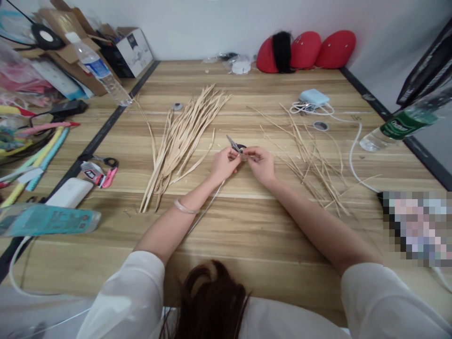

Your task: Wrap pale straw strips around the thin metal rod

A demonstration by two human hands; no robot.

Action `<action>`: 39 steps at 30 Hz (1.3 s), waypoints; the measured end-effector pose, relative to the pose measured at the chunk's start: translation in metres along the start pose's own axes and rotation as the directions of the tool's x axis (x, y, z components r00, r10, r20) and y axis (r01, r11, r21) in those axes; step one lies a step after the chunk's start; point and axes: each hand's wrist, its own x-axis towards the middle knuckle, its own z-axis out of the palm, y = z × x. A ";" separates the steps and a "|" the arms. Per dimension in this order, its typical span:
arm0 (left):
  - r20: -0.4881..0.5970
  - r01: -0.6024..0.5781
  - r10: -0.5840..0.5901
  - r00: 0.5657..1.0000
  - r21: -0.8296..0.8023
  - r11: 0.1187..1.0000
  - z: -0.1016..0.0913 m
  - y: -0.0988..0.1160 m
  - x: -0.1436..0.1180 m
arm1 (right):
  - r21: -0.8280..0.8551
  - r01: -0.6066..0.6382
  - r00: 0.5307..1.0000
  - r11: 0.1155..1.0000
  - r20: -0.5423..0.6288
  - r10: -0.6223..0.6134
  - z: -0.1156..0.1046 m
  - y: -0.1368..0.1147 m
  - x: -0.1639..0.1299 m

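Observation:
Close together at the middle of the table, my left hand (225, 163) and my right hand (261, 164) are both closed, fingertips almost meeting. From under the left hand a thin grey wire (209, 205) slants down toward my left forearm; its upper end goes into the left fingers. The right fingertips pinch at the same spot, on something too small to make out. Just beyond the fingertips is a pair of small scissors (232, 142) with dark handles, partly hidden by my hands. Left of them lies a bundle of pale dried strips (187, 134). Thinner dry stalks (310, 162) are scattered to the right.
A water bottle (100, 70), a white power bank (72, 192), a teal tube (52, 220) and black-handled scissors (110, 161) are on the left. A blue charger (314, 97) with white cable, a grey tape roll (320, 125) and a green-labelled bottle (399, 125) are on the right. Red caps (305, 51) stand behind.

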 end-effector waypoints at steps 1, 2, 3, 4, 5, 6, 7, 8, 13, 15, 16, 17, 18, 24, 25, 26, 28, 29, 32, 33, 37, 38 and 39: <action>-0.001 0.005 -0.005 1.000 -0.005 1.000 0.000 0.001 0.000 | 0.007 0.002 1.000 1.000 0.000 -0.002 0.000 0.001 0.000; -0.001 0.008 -0.008 1.000 -0.012 1.000 0.000 0.002 -0.001 | 0.014 0.002 1.000 1.000 0.003 -0.002 0.000 0.002 0.000; -0.002 0.011 -0.011 1.000 -0.018 1.000 0.000 0.003 -0.001 | 0.022 0.000 1.000 1.000 0.008 0.000 0.001 0.003 0.000; -0.003 0.013 -0.013 1.000 -0.022 1.000 0.000 0.004 -0.001 | 0.032 -0.002 1.000 1.000 0.015 0.002 0.001 0.003 0.000; -0.003 0.015 -0.015 1.000 -0.024 1.000 0.000 0.005 -0.001 | 0.042 -0.004 1.000 0.999 0.023 0.003 0.001 0.003 0.000; -0.004 0.017 -0.017 1.000 -0.025 1.000 0.000 0.005 -0.001 | 0.053 -0.005 1.000 0.999 0.031 0.003 0.001 0.003 0.000; -0.003 0.018 -0.018 1.000 -0.024 1.000 0.000 0.005 -0.001 | 0.060 -0.004 0.999 0.998 0.037 0.001 0.001 0.002 0.000; -0.002 0.017 -0.017 1.000 -0.022 1.000 -0.001 0.005 -0.001 | 0.061 -0.002 0.999 0.998 0.038 -0.001 0.001 0.001 0.000; 0.014 -0.001 0.002 1.000 -0.004 1.000 -0.001 0.004 0.000 | 0.001 0.001 0.999 1.000 0.036 -0.001 0.001 -0.003 -0.001; 0.016 -0.014 0.014 1.000 0.001 1.000 -0.001 0.003 0.000 | -0.001 0.002 0.999 1.000 0.035 -0.002 0.001 -0.004 0.000; 0.015 -0.020 0.020 1.000 0.003 1.000 -0.001 0.002 0.000 | 0.003 0.002 0.999 1.000 0.035 -0.002 0.001 -0.005 -0.001; 0.014 -0.024 0.024 1.000 0.004 1.000 -0.001 0.002 0.000 | 0.008 0.002 0.999 1.000 0.038 -0.002 0.001 -0.005 -0.001; 0.014 -0.026 0.026 1.000 0.006 1.000 -0.001 0.001 0.000 | 0.011 0.000 0.999 1.000 0.043 -0.001 0.001 -0.005 -0.001; 0.018 -0.024 0.023 1.000 0.018 1.000 -0.001 0.002 0.000 | 0.003 -0.014 0.998 1.000 0.067 0.014 0.001 -0.004 0.000; 0.019 -0.021 0.021 1.000 0.019 1.000 -0.001 0.003 0.000 | 0.007 -0.012 0.998 1.000 0.069 0.011 0.001 -0.004 0.000; 0.019 -0.018 0.017 1.000 0.020 1.000 -0.001 0.004 -0.001 | 0.010 -0.007 0.998 1.000 0.070 0.006 0.001 -0.003 0.000; 0.017 -0.012 0.012 1.000 0.020 1.000 -0.001 0.005 -0.001 | 0.011 0.005 0.997 1.000 0.074 -0.006 0.000 -0.001 0.000; 0.016 -0.009 0.009 1.000 0.020 1.000 -0.001 0.006 -0.001 | 0.012 0.007 0.997 1.000 0.077 -0.008 0.000 -0.001 0.000; 0.016 -0.007 0.007 1.000 0.021 1.000 -0.002 0.006 -0.002 | 0.012 -0.014 0.996 1.000 0.094 0.013 0.000 0.001 0.000; 0.020 -0.007 0.007 1.000 0.022 1.000 -0.002 0.006 -0.002 | 0.009 -0.023 0.995 1.000 0.095 0.022 0.000 0.001 0.000; 0.022 -0.018 0.018 1.000 0.042 0.999 -0.002 0.004 -0.001 | 0.017 -0.005 0.997 1.000 0.072 0.004 0.000 0.000 0.000; 0.019 -0.023 0.022 1.000 0.046 0.999 -0.002 0.003 -0.001 | 0.025 0.010 0.998 1.000 0.060 -0.011 0.000 0.000 0.000; 0.016 -0.025 0.024 1.000 0.048 0.999 -0.002 0.003 -0.001 | 0.029 0.024 0.999 0.999 0.047 -0.026 0.000 -0.001 0.000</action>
